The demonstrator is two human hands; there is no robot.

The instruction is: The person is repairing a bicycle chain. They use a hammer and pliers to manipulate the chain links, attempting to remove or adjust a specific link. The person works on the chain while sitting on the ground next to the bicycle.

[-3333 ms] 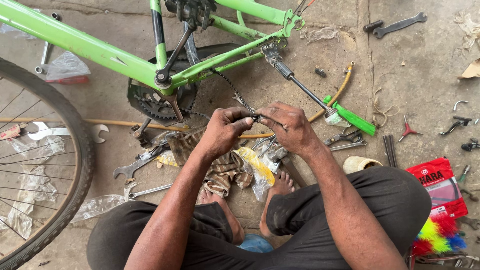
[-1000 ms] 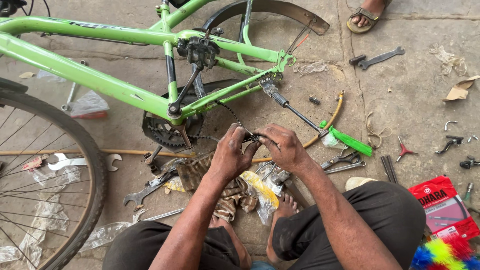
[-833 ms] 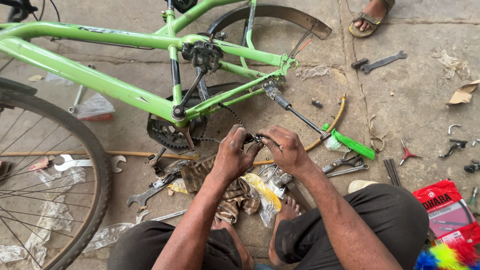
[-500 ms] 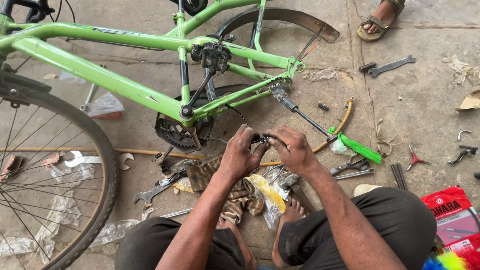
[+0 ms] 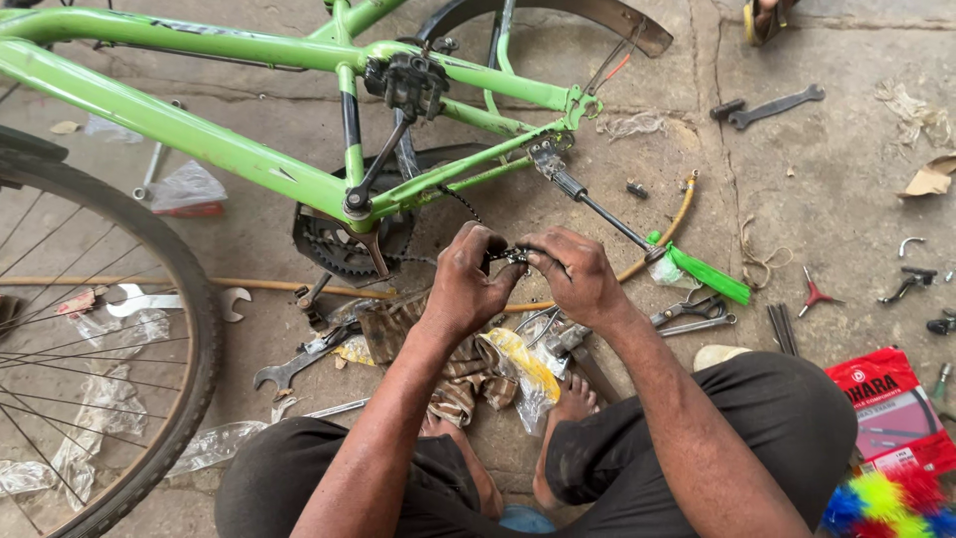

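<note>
My left hand [image 5: 468, 284] and my right hand [image 5: 573, 274] meet in front of me, both pinching a dark bicycle chain [image 5: 510, 255] between the fingertips. The chain runs back from my hands to the chainring [image 5: 334, 244] of a green bicycle frame [image 5: 199, 130] lying on the concrete. Both hands are grimy and closed around the chain links. My knees and bare feet show below, with a striped rag [image 5: 453, 364] between them.
A spoked wheel [image 5: 194, 319] fills the left. Wrenches [image 5: 289, 369], pliers [image 5: 692, 314], a green kickstand [image 5: 697, 271] and a red packet [image 5: 891, 408] lie scattered on the ground. Another person's sandalled foot [image 5: 765, 15] is at the top right.
The view has shifted so the bicycle sits lower and nearer. Both hands stay together on the chain, working the same spot with small finger movements.
</note>
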